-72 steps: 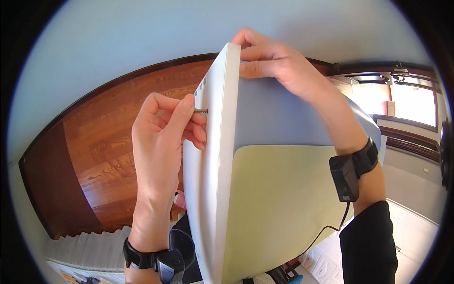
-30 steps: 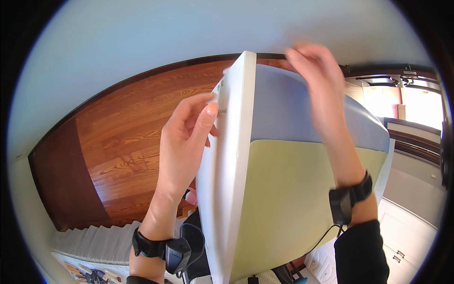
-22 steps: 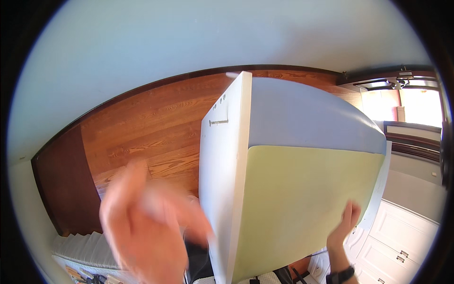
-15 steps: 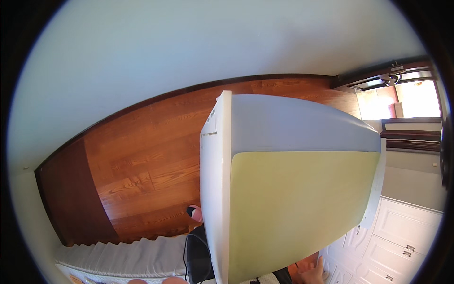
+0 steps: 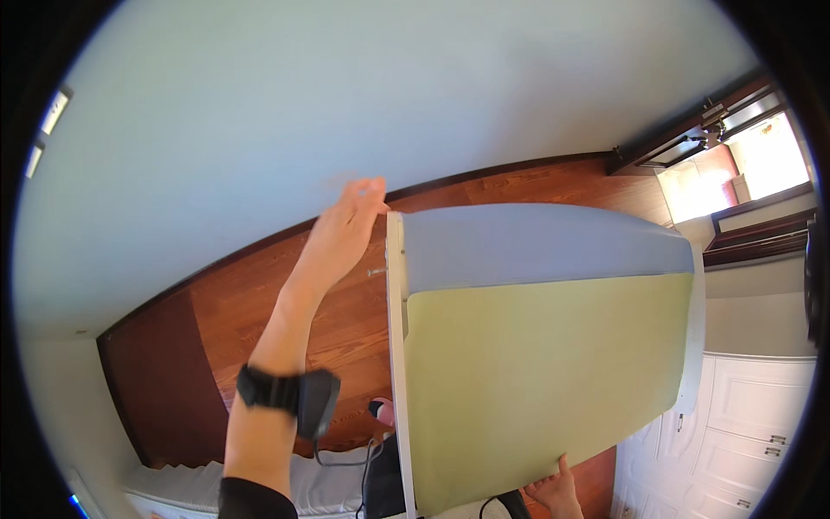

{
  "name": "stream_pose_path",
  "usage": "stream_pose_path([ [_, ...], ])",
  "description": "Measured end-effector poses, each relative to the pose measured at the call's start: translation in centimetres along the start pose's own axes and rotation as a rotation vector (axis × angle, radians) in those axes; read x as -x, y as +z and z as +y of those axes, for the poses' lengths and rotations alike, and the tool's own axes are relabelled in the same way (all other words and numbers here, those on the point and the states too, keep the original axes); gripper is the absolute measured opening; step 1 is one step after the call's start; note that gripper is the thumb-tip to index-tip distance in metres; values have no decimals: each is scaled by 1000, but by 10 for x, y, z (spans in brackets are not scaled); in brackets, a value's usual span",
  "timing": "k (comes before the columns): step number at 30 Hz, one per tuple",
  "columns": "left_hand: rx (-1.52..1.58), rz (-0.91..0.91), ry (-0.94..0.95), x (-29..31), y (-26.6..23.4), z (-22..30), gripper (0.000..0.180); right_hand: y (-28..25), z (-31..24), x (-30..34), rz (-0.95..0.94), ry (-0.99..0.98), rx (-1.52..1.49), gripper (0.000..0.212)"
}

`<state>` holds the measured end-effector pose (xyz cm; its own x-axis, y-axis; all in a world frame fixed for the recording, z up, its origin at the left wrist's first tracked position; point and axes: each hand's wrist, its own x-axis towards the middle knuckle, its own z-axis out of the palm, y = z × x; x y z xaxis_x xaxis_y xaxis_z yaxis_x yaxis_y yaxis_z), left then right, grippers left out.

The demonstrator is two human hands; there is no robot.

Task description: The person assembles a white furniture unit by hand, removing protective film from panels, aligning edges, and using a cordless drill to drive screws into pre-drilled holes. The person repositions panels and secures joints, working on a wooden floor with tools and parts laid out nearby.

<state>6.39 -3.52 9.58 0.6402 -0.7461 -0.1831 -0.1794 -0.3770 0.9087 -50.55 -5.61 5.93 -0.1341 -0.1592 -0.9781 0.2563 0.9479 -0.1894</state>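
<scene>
1. In the head view, the left hand (image 5: 346, 229) is at the upper end of the white panel (image 5: 397, 346), its fingers loosely bent and close together. The fingertips are blurred and reach the panel's top corner or lie just beside it; I cannot tell whether they grip anything.
2. The screw (image 5: 377, 272) juts out sideways from the panel's left face, below the left hand and apart from its fingers.
3. The panel is seen nearly edge-on, running from below the left hand down to the lower edge of the view. The blue-grey board (image 5: 545, 246) extends to its right, with the green mat (image 5: 545, 363) covering the nearer part.
4. The right hand (image 5: 555, 493) is low in the view, at the mat's near edge. One digit points up against that edge, while the other fingers are partly hidden, so how far the hand is closed, and on what, cannot be told. It is well apart from the screw.
5. A black wrist device (image 5: 316, 402) is strapped to the left forearm. Wooden floor (image 5: 268, 303) shows left of the panel, and white cabinets (image 5: 748, 402) stand at the right.
</scene>
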Motion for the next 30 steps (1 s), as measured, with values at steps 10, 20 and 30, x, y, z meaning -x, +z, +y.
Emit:
stream_pose_path([
  [10,615,-220,-411,-124,30,12,50,-28,9,-26,-46,38,-177,74],
  [20,-337,-328,-384,-125,41,-8,59,-12,18,-15,28,-118,-49,75],
  [30,709,-175,-372,-128,26,-24,11,-4,20,-14,108,-93,-204,75],
])
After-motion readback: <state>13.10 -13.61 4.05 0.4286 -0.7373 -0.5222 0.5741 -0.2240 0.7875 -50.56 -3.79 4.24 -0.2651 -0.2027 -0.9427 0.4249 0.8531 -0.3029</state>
